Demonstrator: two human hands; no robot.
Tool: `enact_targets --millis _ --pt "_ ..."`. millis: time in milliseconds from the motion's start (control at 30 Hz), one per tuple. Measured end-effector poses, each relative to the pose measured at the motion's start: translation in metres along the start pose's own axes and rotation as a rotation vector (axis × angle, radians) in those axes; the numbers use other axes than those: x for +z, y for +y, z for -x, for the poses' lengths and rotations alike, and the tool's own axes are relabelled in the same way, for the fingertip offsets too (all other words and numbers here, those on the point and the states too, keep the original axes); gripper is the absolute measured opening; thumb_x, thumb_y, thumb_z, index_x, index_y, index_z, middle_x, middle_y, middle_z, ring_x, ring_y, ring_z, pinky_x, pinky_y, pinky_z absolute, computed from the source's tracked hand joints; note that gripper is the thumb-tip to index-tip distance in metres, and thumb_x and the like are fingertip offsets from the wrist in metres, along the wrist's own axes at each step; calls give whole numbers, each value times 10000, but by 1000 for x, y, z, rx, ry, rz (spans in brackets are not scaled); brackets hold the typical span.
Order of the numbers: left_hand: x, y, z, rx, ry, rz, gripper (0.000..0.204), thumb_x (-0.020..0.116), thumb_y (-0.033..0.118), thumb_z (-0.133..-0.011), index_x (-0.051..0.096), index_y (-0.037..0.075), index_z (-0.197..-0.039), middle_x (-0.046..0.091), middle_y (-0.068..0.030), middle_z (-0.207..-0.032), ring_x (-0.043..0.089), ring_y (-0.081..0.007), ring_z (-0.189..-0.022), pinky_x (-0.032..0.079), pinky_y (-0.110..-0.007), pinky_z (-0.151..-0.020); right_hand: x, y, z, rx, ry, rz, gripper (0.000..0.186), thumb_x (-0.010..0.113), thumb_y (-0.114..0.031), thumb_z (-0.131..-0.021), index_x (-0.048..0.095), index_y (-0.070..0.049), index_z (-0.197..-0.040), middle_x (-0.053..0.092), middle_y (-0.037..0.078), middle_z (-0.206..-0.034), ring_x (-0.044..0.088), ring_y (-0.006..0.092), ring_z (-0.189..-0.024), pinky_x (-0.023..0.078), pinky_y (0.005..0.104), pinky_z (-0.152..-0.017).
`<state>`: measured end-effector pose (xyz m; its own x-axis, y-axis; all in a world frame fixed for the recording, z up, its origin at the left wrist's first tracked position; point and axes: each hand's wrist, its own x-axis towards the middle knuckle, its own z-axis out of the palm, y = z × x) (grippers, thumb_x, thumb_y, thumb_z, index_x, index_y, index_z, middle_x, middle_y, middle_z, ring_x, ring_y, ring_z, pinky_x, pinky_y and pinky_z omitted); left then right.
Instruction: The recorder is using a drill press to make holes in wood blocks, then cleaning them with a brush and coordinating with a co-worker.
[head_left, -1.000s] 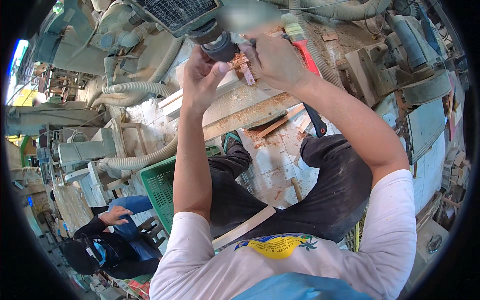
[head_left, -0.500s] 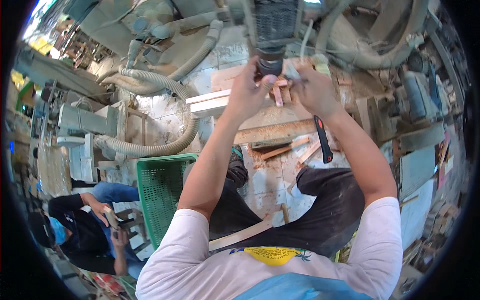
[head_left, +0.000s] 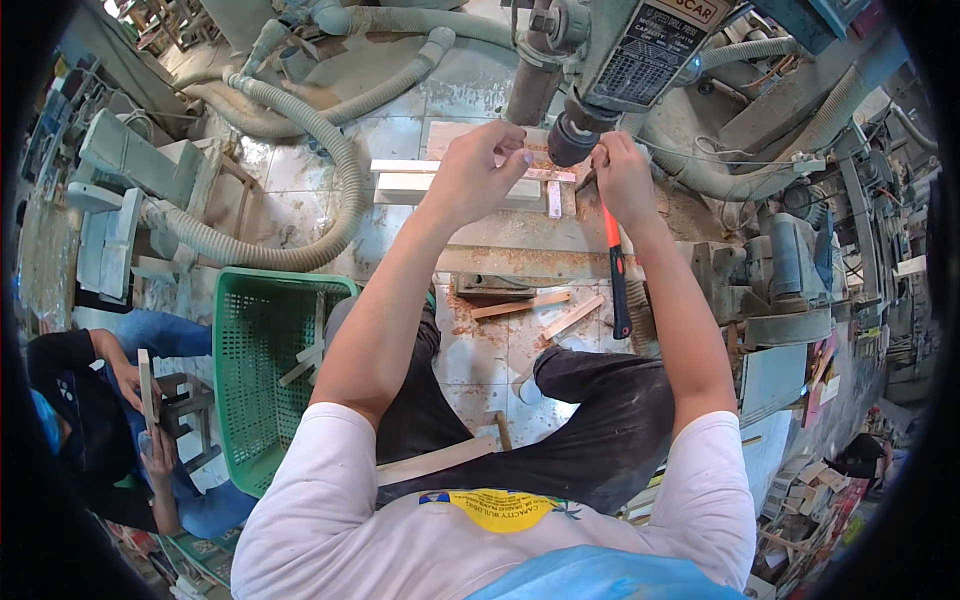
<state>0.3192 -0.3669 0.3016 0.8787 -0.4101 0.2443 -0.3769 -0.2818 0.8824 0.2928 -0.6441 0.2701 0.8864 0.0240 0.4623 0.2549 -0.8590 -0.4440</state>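
The grey drill chuck (head_left: 572,138) of a drill press hangs between my two hands. My left hand (head_left: 478,168) is left of it, apart from it, with its fingers curled, the thumb away from them and nothing visible in them. Right beside the chuck, my right hand (head_left: 626,172) has its fingers pinched together; what they hold, if anything, is hidden. Below that hand lies a tool with an orange and black handle (head_left: 614,260), its upper end partly hidden. Pale wooden strips (head_left: 405,188) lie on the work surface under my left hand, with a short pinkish piece (head_left: 555,199) beneath the chuck.
A green plastic basket (head_left: 225,400) stands at my left, near a seated person (head_left: 70,400) holding a piece of wood. Ribbed hoses (head_left: 345,170) curve across the left and back. Wood offcuts (head_left: 572,315) lie on the floor, and a wooden strip (head_left: 440,462) rests across my lap.
My left hand has come off the chuck and moved left. My right hand stays close to the chuck. The view has shifted, showing more of the drill press.
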Motion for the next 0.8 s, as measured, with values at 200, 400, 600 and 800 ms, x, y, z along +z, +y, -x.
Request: enact_targets --millis 200,400,600,800 --pt "5 -13 4 72 -49 -241 289 750 176 -954 731 -26 -1160 756 -229 -1119 739 -372 -1049 569 -446 -942 -4 9 0 42 -138 39 327 699 -114 -945 641 37 -1229 652 231 -1229 660 403 -1130 521 455 -1004" --pt "0 10 -5 95 185 -46 240 732 194 -974 733 -27 -1068 759 -175 -1025 743 -293 -987 568 -418 -900 -37 8 -5 122 -342 70 419 711 -167 -923 663 13 -1298 672 236 -1285 633 399 -1240 496 440 -1076" --pt "-35 84 -77 420 585 277 339 712 278 -1009 692 -18 -1175 724 -143 -1078 691 -241 -997 541 -386 -920 -100 -23 -17 236 -234 -77 380 731 -216 -1018 671 34 -1298 767 161 -1155 729 286 -1098 553 371 -984" --pt "-26 116 -113 457 470 146 624 716 422 -1027 608 -11 -1463 634 -174 -1377 642 -257 -1223 496 -367 -1062 -116 -41 -29 259 -123 -440 346 649 -264 -1102 691 53 -1236 757 78 -1079 671 124 -1013 531 291 -933"
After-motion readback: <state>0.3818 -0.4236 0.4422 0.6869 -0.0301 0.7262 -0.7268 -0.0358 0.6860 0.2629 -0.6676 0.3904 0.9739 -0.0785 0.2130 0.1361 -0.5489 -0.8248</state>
